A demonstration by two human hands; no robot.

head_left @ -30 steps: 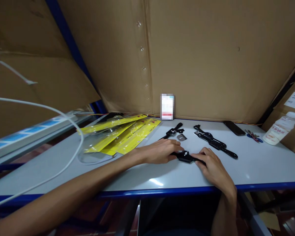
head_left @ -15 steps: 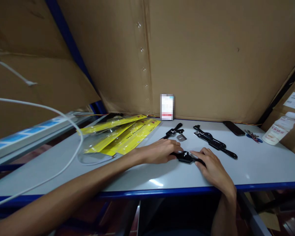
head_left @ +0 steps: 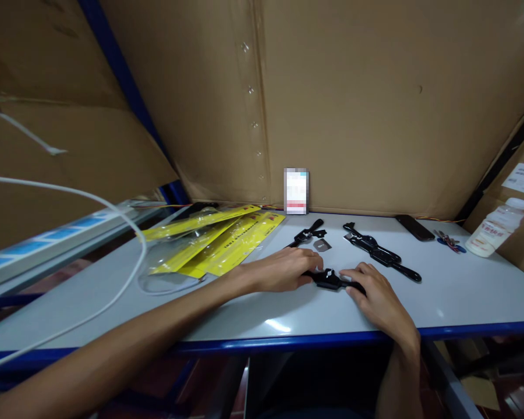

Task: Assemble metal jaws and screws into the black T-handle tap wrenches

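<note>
Between my two hands is a black spokeshave (head_left: 329, 279), its middle body showing just above the white tabletop. My left hand (head_left: 288, 269) is closed around one handle and my right hand (head_left: 371, 289) grips the other. Beyond my left hand lies a small grey metal blade (head_left: 322, 245). Another black spokeshave (head_left: 304, 235) rests behind that hand, partly hidden by it. To the right, more black spokeshave parts (head_left: 378, 249) lie close together, long handles pointing diagonally.
Yellow-backed clear packages (head_left: 227, 244) are piled at the left, beside a white cable (head_left: 145, 238) and a power strip (head_left: 48, 238). A lit phone (head_left: 296, 192) leans on the cardboard wall. Right of centre are a dark phone (head_left: 414, 227), keys (head_left: 449, 241) and a white bottle (head_left: 498, 228).
The fingers of my left hand have shifted slightly over the spokeshave. Both hands stay on its handles, and the other things lie as before.
</note>
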